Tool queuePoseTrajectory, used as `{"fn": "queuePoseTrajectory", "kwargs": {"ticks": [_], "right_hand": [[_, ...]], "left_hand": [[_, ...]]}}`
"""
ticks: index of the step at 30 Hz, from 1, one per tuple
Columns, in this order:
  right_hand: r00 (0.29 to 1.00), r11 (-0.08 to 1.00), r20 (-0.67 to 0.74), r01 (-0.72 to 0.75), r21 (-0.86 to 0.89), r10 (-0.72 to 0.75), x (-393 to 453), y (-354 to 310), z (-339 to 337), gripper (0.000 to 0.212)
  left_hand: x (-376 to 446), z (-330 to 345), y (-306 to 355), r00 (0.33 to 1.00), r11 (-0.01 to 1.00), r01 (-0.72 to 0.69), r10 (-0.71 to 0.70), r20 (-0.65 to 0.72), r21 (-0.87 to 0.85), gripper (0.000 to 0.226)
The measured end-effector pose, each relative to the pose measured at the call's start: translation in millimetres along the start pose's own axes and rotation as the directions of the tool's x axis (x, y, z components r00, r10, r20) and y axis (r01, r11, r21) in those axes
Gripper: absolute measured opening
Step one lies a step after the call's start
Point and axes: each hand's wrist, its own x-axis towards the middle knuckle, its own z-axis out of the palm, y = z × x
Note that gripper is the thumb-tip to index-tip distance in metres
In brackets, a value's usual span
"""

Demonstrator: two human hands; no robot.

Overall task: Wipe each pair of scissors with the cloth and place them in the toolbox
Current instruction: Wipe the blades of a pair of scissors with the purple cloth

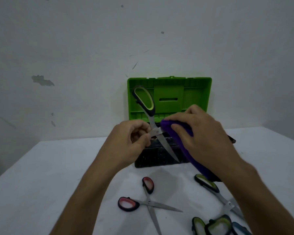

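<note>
- Gripping the green-handled scissors (pixel 153 128) near the pivot, the left hand (pixel 134 139) has its fingers and thumb curled round the metal there; one handle loop points up and away, in front of the raised lid, and a blade slants down to the right
- The right hand (pixel 199 131) holds a purple cloth (pixel 182 141), fingers laid over the top of it and thumb against its side, the cloth bunched just beside the scissors' pivot and blade; whether cloth and blade are touching cannot be told
- The cloth hangs in a long fold down under the right wrist
- Behind both hands stands the toolbox (pixel 159 158), its black base on the white table (pixel 58 175) and its green lid (pixel 170 97) standing upright against the wall
- The held scissors are above the open base, not in it
- On the table nearer the person lie red-handled scissors (pixel 148 200), blades spread apart
- To their right, a second green-handled pair (pixel 209 185) lies partly under the right forearm
- At the lower edge more handle loops (pixel 210 225) in green and one in blue are clustered, cut off by the frame
</note>
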Motion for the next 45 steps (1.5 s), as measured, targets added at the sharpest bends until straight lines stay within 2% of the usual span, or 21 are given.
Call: {"fn": "queuePoseTrajectory", "kwargs": {"ticks": [4, 6, 9, 12, 14, 18, 20, 22, 24, 30, 32, 35, 42, 45], "right_hand": [[0.992, 0.986, -0.058, -0.116, -0.116, 0.11, 1.8, 18.2, -7.7, 0.028], [0.994, 0.996, -0.098, -0.061, -0.062, 0.054, 0.8, 15.3, -10.0, 0.03], [0.997, 0.996, -0.05, 0.064, 0.065, -0.061, -0.1, 0.7, -1.8, 0.032], [0.994, 0.99, -0.064, 0.098, 0.105, -0.092, -0.2, -1.3, 8.8, 0.033], [0.992, 0.994, -0.104, 0.074, 0.082, -0.065, 2.1, 7.2, 9.6, 0.033], [0.988, 0.998, -0.145, -0.053, -0.033, 0.048, 5.5, 24.6, 2.7, 0.032], [0.99, 0.999, -0.142, 0.011, 0.044, -0.005, 4.5, 17.9, 1.2, 0.032], [0.994, 0.988, -0.056, 0.105, 0.116, -0.099, 1.6, 5.2, 4.9, 0.035], [0.989, 0.983, -0.009, 0.145, 0.112, -0.145, -0.8, 1.2, 11.2, 0.037], [0.981, 0.994, -0.177, -0.093, -0.049, 0.083, -3.6, 36.2, -3.9, 0.033], [0.988, 0.999, -0.149, -0.022, 0.034, 0.027, -9.6, 29.7, -4.4, 0.034], [0.988, 0.975, -0.038, 0.155, 0.157, -0.151, -22.0, 8.7, 11.8, 0.036], [0.93, 0.933, 0.156, 0.299, 0.201, -0.332, -64.4, 6.4, 30.9, 0.037], [0.896, 0.909, 0.181, 0.372, 0.19, -0.405, -76.4, 3.9, 30.3, 0.038]], "left_hand": [[0.2, -1.6, -2.2, 0.999, 0.998, 0.048, -0.048, -0.006, 0.046, 0.023], [1.3, 1.0, -1.8, 0.996, 0.996, 0.088, -0.088, 0.023, 0.01, 0.02], [2.3, 1.9, 2.5, 0.994, 0.993, 0.098, -0.095, 0.043, -0.063, 0.016], [1.7, -6.3, 5.5, 0.994, 0.983, 0.102, -0.095, 0.051, -0.152, 0.013], [0.2, -13.2, 3.6, 0.992, 0.976, 0.121, -0.112, 0.057, -0.182, 0.012], [-0.2, -15.2, -4.2, 0.99, 0.984, 0.139, -0.134, 0.052, -0.109, 0.015], [0.7, -13.4, -4.7, 0.99, 0.985, 0.137, -0.132, 0.055, -0.103, 0.017], [0.6, -13.2, -1.7, 0.992, 0.987, 0.113, -0.105, 0.075, -0.113, 0.017], [-0.7, -15.8, 0.9, 0.993, 0.988, 0.087, -0.077, 0.088, -0.124, 0.014], [-1.6, -21.3, -9.6, 0.989, 0.99, 0.127, -0.122, 0.078, -0.065, 0.017], [0.6, -15.7, -10.8, 0.986, 0.988, 0.153, -0.15, 0.076, -0.037, 0.016], [-1.8, -5.7, -7.6, 0.984, 0.985, 0.166, -0.162, 0.075, -0.053, 0.017], [-56.0, 3.2, -12.0, 0.96, 0.945, 0.279, -0.268, 0.087, -0.17, 0.012], [-79.5, 8.3, -23.7, 0.952, 0.942, 0.305, -0.302, 0.043, -0.137, 0.01]]}}
